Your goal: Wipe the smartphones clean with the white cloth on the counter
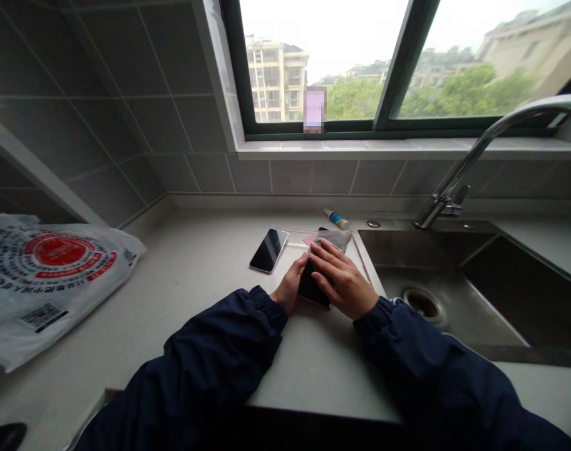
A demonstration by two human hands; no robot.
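A dark phone lies on the pale countertop just left of the sink. My left hand grips its left edge with curled fingers. My right hand lies flat on top of it, fingers pressed together on a grey cloth that covers the phone's far end. A second phone lies face up, screen dark, a little to the left and apart from both hands. A pink slip peeks out beside the cloth.
A stainless sink with a drain and a curved tap fills the right. A small tube lies by the back wall. A white printed plastic bag sits at the far left. A window is above.
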